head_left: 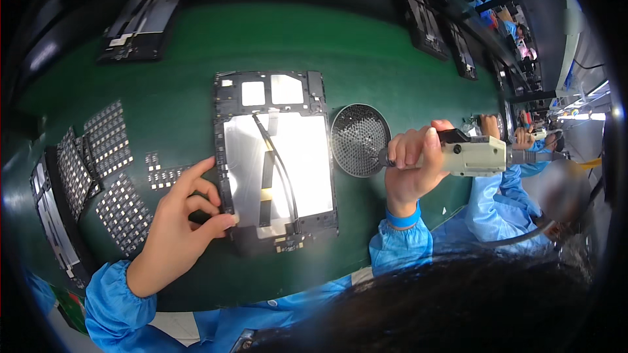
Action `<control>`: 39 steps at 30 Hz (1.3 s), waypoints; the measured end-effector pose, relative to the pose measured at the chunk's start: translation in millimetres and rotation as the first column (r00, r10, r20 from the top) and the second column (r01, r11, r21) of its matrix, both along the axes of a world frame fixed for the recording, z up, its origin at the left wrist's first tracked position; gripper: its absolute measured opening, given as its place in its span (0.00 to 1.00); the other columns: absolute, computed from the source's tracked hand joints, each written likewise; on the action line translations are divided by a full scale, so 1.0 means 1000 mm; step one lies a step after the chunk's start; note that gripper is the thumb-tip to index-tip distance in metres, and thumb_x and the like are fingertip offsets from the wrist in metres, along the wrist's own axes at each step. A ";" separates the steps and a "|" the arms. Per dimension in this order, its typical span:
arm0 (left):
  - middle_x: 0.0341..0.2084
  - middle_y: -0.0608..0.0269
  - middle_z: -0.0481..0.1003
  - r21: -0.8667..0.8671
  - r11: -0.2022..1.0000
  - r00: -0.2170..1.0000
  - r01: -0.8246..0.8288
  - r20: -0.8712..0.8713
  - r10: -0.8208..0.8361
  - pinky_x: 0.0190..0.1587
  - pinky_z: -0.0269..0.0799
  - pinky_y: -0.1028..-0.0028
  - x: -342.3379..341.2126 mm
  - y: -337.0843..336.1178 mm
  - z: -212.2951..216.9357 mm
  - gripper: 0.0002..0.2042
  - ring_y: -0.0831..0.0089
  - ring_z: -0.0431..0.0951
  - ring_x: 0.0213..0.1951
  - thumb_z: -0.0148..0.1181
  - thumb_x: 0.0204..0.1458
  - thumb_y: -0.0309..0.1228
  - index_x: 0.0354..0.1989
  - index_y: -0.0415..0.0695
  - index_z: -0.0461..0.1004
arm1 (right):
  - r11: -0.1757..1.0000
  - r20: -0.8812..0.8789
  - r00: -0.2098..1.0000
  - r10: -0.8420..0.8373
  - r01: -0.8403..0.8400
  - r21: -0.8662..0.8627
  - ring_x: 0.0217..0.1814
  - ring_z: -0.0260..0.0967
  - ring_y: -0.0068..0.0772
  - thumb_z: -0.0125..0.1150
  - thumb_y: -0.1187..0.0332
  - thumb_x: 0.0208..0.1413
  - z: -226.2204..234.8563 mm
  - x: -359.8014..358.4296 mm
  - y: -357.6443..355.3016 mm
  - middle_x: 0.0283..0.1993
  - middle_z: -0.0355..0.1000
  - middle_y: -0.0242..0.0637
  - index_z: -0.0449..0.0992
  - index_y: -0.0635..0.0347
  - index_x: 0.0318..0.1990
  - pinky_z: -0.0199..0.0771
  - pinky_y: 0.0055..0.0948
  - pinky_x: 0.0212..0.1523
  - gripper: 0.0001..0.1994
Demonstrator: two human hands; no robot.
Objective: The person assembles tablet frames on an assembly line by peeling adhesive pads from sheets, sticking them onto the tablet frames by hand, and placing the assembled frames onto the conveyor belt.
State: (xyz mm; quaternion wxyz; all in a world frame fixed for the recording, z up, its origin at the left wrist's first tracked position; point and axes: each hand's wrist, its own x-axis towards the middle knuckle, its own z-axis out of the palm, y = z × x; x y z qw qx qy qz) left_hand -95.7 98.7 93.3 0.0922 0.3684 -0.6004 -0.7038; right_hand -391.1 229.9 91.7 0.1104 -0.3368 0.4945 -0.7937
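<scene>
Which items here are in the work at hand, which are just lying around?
In hand: left hand on the open tablet frame's left edge; right hand gripping the electric screwdriver; round screw tray beside it.

Lying about: sheets of small parts, spare frame, frames on the far belt.

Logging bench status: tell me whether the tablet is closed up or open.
Open. The tablet chassis lies flat on the green mat with no cover on, its silvery inner plate and black ribbon cables exposed. The left hand touches its left edge.
</scene>
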 end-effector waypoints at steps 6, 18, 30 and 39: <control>0.38 0.62 0.65 0.040 0.998 0.998 -0.038 0.045 0.036 0.33 0.80 0.81 -0.004 0.003 0.000 0.39 0.79 0.73 0.36 0.66 0.47 0.13 0.69 0.39 0.55 | 0.988 -0.061 0.990 -0.127 0.131 0.083 0.12 0.48 0.19 0.50 0.69 0.64 -0.016 -0.009 -0.003 0.16 0.51 0.26 0.66 0.61 0.48 0.54 0.25 0.14 0.09; 0.38 0.63 0.66 0.033 0.999 0.998 -0.031 0.055 0.030 0.34 0.76 0.85 -0.003 -0.010 0.001 0.39 0.81 0.73 0.37 0.67 0.47 0.14 0.69 0.39 0.54 | 0.985 -0.019 0.990 -0.142 0.143 0.094 0.13 0.49 0.19 0.52 0.69 0.63 -0.017 -0.007 -0.022 0.16 0.53 0.26 0.67 0.60 0.47 0.54 0.25 0.14 0.08; 0.36 0.61 0.71 -0.163 0.978 0.983 0.132 -0.109 -0.150 0.36 0.73 0.75 0.017 -0.007 -0.005 0.34 0.75 0.79 0.32 0.66 0.54 0.28 0.66 0.36 0.53 | 0.984 0.065 0.991 -0.119 0.108 0.142 0.18 0.52 0.15 0.53 0.63 0.64 -0.027 -0.011 0.005 0.20 0.55 0.22 0.67 0.59 0.54 0.53 0.19 0.19 0.15; 0.32 0.59 0.74 0.002 1.000 0.967 0.029 -0.253 -0.027 0.30 0.78 0.74 0.018 -0.021 -0.024 0.27 0.72 0.81 0.28 0.64 0.55 0.26 0.59 0.35 0.56 | 0.873 0.279 0.828 0.486 -0.473 -0.117 0.15 0.59 0.27 0.61 0.58 0.61 0.001 0.145 -0.029 0.18 0.61 0.32 0.62 0.56 0.49 0.65 0.31 0.18 0.18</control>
